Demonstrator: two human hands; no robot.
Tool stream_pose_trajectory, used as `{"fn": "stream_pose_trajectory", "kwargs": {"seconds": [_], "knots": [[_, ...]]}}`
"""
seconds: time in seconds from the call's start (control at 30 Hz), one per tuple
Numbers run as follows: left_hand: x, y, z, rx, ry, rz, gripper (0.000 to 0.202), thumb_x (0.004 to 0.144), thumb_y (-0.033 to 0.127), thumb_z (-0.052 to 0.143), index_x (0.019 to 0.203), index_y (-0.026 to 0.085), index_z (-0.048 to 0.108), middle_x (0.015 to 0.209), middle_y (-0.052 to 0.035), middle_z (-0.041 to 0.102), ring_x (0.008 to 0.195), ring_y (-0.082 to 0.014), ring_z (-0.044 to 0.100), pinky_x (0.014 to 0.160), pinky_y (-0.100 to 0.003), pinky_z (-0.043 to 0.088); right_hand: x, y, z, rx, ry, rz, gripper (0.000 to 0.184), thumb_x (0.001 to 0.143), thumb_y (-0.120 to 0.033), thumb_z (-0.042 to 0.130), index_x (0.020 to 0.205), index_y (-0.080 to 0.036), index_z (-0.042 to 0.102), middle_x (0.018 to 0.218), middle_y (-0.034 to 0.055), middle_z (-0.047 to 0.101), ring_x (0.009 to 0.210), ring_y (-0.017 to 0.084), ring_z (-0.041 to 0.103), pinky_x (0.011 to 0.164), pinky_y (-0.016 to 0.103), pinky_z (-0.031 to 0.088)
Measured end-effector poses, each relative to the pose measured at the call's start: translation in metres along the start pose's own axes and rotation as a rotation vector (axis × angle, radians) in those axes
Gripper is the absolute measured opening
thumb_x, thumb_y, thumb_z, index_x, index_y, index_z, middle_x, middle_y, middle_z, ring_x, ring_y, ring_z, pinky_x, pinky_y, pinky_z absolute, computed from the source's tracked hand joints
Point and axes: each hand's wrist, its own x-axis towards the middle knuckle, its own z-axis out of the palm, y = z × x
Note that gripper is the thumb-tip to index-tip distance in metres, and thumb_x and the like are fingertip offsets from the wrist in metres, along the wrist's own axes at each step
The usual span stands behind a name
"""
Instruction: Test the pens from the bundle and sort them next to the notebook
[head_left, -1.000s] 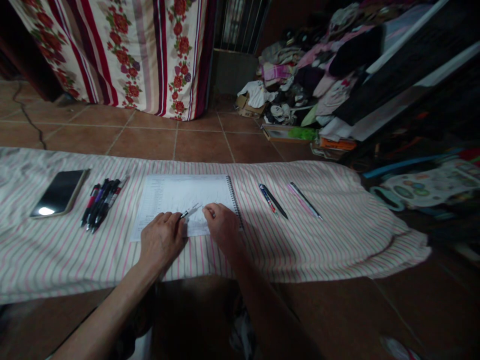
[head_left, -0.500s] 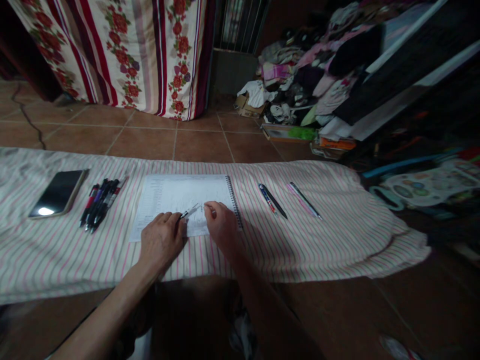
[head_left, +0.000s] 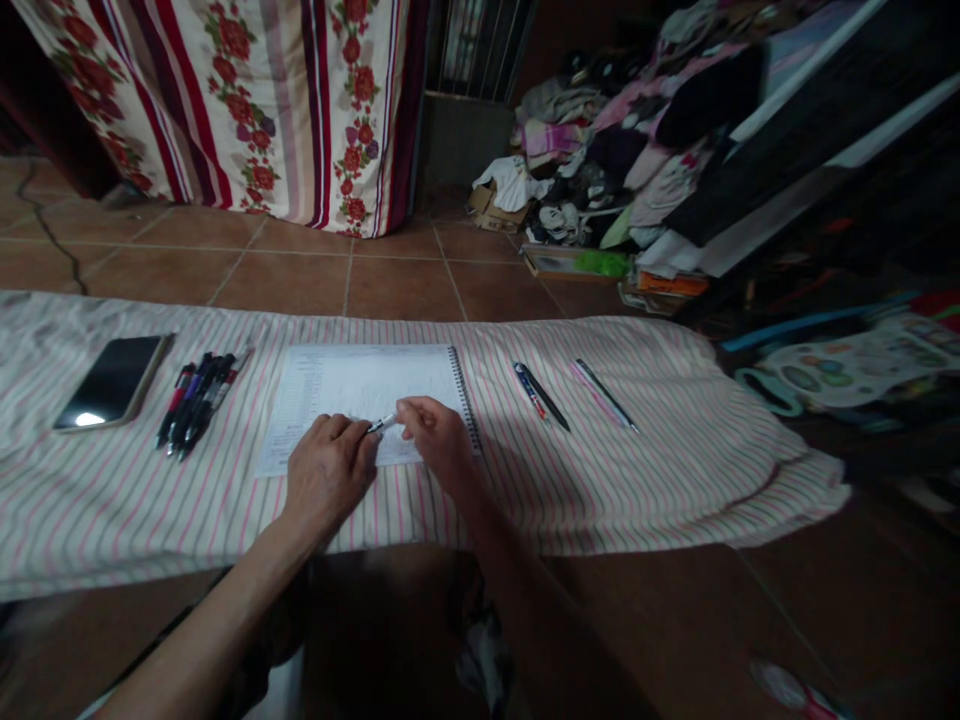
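Observation:
A pen (head_left: 382,423) with a pale, shiny front part is held over the notebook, slanting up to the right. My left hand (head_left: 327,465) is closed around its dark lower end, the knuckles upward. At the other end, the thumb and fingers of my right hand (head_left: 439,435) pinch the pen's tip; any small part between them is hidden. Both hands rest over the lower part of a spiral notebook (head_left: 375,375), which has printed or written lines on its white page and its coil on the right.
Right of the notebook lie two pens (head_left: 541,395), then a pink pen with a dark one (head_left: 606,395). At left are several pens in a bunch (head_left: 196,405) and a phone (head_left: 114,383). A striped cloth (head_left: 675,450) covers the work surface. Beyond are a flowered curtain (head_left: 300,120) and heaped clothes (head_left: 600,160).
My right hand has moved slightly left, closing the gap to the pen's tip, which its fingers now meet. The left hand keeps its grip. The view has shifted slightly.

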Motion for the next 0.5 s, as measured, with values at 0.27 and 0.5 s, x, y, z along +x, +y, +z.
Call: {"fn": "stream_pose_trajectory", "kwargs": {"seconds": [0.27,0.5], "knots": [[-0.001,-0.003,0.004,-0.008,-0.058,0.051,0.033,0.089,0.036,0.040,0.103,0.015,0.062,0.083,-0.0083,0.062,0.081,-0.0232,0.052,0.071,-0.034,0.043,-0.002,0.001,0.001,0.164,-0.029,0.070,0.015,0.076,-0.030,0.054,0.072,-0.016,0.060,0.065,0.0026,0.067,0.057,0.013,0.064,0.041,0.017,0.043],[-0.014,0.012,-0.029,-0.188,0.230,0.212,0.024,0.085,0.032,0.049,0.098,0.017,0.061,0.087,-0.0085,0.065,0.082,-0.0227,0.059,0.073,-0.038,0.048,-0.002,0.004,0.004,0.160,-0.007,0.074,0.015,0.078,-0.029,0.053,0.071,-0.016,0.059,0.064,0.0016,0.067,0.055,0.012,0.064,0.041,0.017,0.045]]}}
